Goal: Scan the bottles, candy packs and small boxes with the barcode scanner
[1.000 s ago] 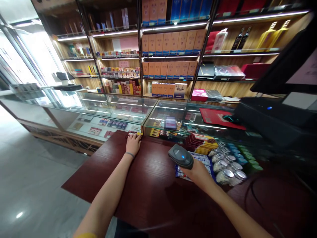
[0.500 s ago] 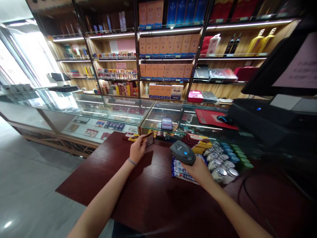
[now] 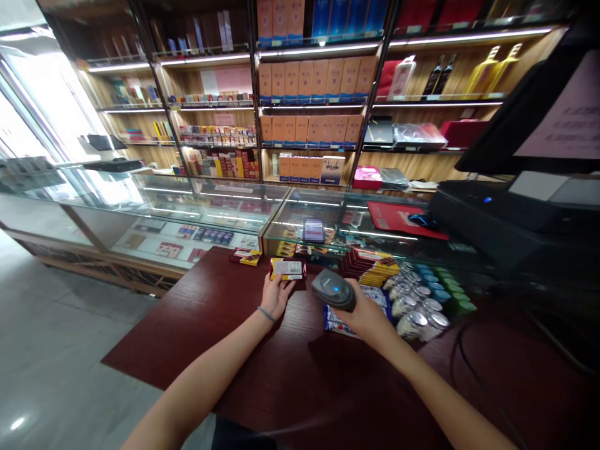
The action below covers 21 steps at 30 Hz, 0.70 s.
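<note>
My left hand (image 3: pixel 276 295) grips a chocolate bar (image 3: pixel 287 269) in a dark red and yellow wrapper, its barcode side turned up toward me. A black barcode scanner (image 3: pixel 334 289) with a blue light is in my right hand (image 3: pixel 363 312), its head angled toward the bar, a short gap apart. Beyond my left hand, a few similar bars (image 3: pixel 245 256) lie at the edge of the brown tabletop (image 3: pixel 225 312). A stack of red and yellow bars (image 3: pixel 370 265) stands behind the scanner. Blue and white packets (image 3: pixel 344 325) lie partly hidden under my right hand.
Several silver-lidded jars (image 3: pixel 415 322), with blue and green containers behind, stand to the right. A glass display case (image 3: pixel 300 206) borders the table's far side, with a small screen device (image 3: pixel 314 230) on it. A dark monitor (image 3: pixel 529 119) looms at right; a cable (image 3: pixel 462 350) trails below.
My left hand has moved slightly right and turned the chocolate bar from edge-on to its printed face. The scanner in my right hand has shifted a little left.
</note>
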### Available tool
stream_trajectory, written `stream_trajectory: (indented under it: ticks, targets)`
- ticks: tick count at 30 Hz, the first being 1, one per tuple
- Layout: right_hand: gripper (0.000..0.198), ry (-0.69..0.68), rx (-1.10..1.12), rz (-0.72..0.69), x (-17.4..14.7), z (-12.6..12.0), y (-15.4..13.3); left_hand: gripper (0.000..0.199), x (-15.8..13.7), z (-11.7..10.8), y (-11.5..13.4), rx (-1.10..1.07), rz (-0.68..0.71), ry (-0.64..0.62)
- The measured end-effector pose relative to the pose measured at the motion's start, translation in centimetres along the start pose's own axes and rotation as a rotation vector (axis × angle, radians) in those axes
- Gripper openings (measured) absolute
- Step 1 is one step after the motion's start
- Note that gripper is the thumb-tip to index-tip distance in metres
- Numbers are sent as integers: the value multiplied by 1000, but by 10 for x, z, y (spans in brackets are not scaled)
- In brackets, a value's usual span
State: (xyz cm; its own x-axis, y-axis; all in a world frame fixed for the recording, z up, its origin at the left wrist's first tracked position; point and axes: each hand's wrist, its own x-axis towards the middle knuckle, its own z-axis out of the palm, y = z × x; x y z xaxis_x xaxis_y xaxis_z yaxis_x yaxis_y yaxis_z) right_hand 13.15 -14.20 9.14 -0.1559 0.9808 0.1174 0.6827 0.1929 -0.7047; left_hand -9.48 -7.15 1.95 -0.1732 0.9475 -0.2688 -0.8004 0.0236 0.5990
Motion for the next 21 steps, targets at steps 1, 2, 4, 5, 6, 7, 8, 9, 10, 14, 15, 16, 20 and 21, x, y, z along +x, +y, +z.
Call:
stream_trajectory:
  ticks: [1, 2, 4, 5, 6, 7, 8, 9, 10, 14, 15, 16, 20, 21]
  targets:
    - [54, -20, -37, 6, 0, 1, -1, 22, 0, 0, 0, -5, 6, -3]
    - [55, -35, -80, 14, -1, 1, -3, 22, 0, 0, 0, -8, 12, -9]
    - [54, -57, -168, 27, -2, 1, -6, 23, -1, 0, -1, -12, 19, -27]
    - [54, -66, -206, 35, -3, 0, -6, 23, -1, 0, -1, -14, 23, -37]
    - [55, -72, -232, 44, -3, 0, -7, 23, -1, 0, -1, -16, 26, -47]
    - [57, -75, -242, 51, -3, -1, -6, 23, -2, 0, -1, -16, 28, -53]
    - [59, -73, -236, 54, -3, -1, -5, 24, -2, 0, -1, -14, 28, -55]
    - [60, -64, -220, 54, -3, -1, -4, 24, -1, 0, -1, -11, 26, -51]
    - [60, -52, -198, 53, -2, -1, -3, 24, -1, -1, -1, -7, 22, -43]
    - [47, -28, -147, 49, -1, -4, -5, 21, 3, -3, -1, 11, 22, -30]
    - [44, -33, -146, 49, -2, -6, -6, 21, 4, -3, -1, 18, 24, -37]
    - [41, -36, -141, 48, -2, -9, -9, 22, 4, -3, -1, 32, 25, -45]
    - [37, 22, -65, 12, -2, -29, -14, 34, 3, -2, -3, 117, 53, -82]
    - [38, 44, -45, 0, -2, -36, -13, 37, 2, -2, -4, 138, 67, -97]
